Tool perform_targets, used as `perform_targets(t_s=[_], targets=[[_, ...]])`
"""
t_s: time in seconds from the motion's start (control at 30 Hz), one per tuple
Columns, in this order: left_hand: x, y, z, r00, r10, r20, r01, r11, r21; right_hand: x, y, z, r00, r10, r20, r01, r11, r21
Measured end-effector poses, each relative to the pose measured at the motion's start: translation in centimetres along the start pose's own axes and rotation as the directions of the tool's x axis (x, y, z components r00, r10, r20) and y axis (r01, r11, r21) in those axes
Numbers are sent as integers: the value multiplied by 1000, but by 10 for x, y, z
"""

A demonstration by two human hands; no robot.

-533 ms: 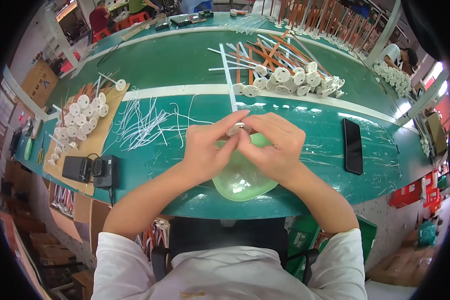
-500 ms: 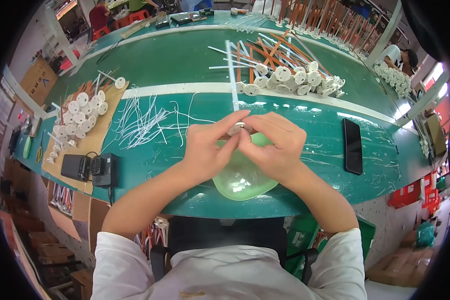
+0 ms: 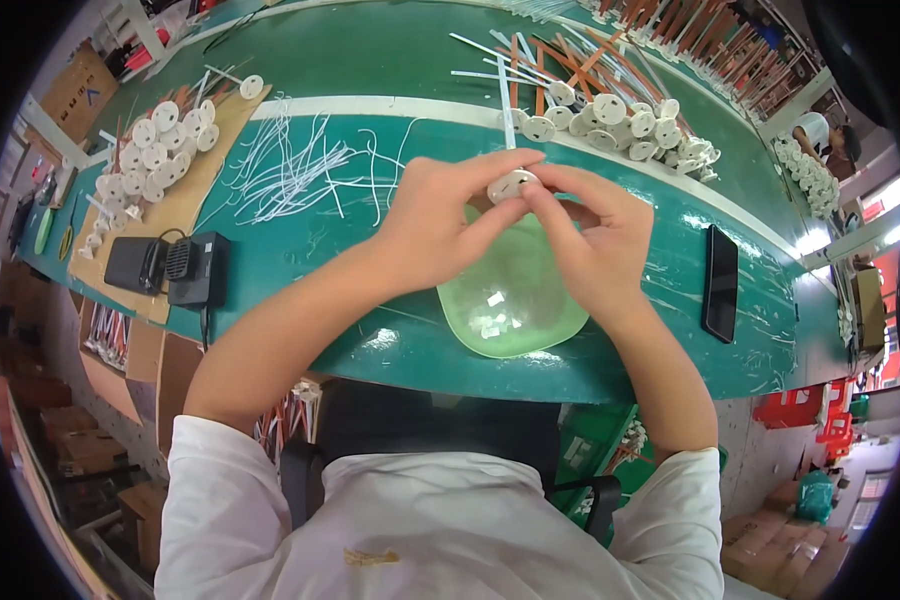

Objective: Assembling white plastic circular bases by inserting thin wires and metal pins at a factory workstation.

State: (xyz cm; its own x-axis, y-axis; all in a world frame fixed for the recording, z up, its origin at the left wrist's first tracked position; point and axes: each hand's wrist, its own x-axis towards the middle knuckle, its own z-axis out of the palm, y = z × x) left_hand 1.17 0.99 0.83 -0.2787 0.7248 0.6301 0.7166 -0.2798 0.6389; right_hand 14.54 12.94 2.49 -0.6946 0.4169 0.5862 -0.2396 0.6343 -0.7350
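Note:
Between my two hands is a small round white disc (image 3: 511, 186) with slots in its face, and a long flat white strip (image 3: 507, 105) extends from it toward the far side. My left hand (image 3: 438, 218) pinches the disc's left edge between thumb and forefinger. On the other edge, the fingertips of my right hand (image 3: 602, 232) press against the disc; its other fingers curl loosely. Exactly what the fingertips do at the slots is too small to tell. Below both hands stands a light green translucent bowl (image 3: 550, 305) with small white pieces inside.
White cords (image 3: 290, 170) lie left of my hands. Further left are discs (image 3: 155, 155) on cardboard and a black device (image 3: 198, 268). Ahead lies a pile of discs with strips (image 3: 620, 125). A phone (image 3: 720, 285) rests at right. Another person (image 3: 820, 135) is at far right.
Both hands, still holding the disc and strip, have moved away from me and slightly right. The disc's face is now turned more into view. My right hand has opened out a little; the view has shifted.

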Motion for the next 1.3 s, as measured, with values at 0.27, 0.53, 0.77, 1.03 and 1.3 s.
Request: perform_targets(t_s=[0.27,0.53,0.77,1.03,1.3], targets=[[4,-14,-4,985,-141,-102,122,977,-173,2,1,-5,994,69,80,-67,998,-21],[5,-12,0,963,-259,-75,232,938,-257,-8,12,5,888,97,449,74,934,-349],[1,-12,1,953,-302,-24,287,925,-249,-15,35,16,869,35,494,167,918,-360],[3,-8,2,961,-276,18,270,921,-282,-15,28,12,854,115,508,85,932,-353],[2,-7,0,945,-325,23,321,916,-242,-1,6,-21,574,121,810,138,961,-241]])
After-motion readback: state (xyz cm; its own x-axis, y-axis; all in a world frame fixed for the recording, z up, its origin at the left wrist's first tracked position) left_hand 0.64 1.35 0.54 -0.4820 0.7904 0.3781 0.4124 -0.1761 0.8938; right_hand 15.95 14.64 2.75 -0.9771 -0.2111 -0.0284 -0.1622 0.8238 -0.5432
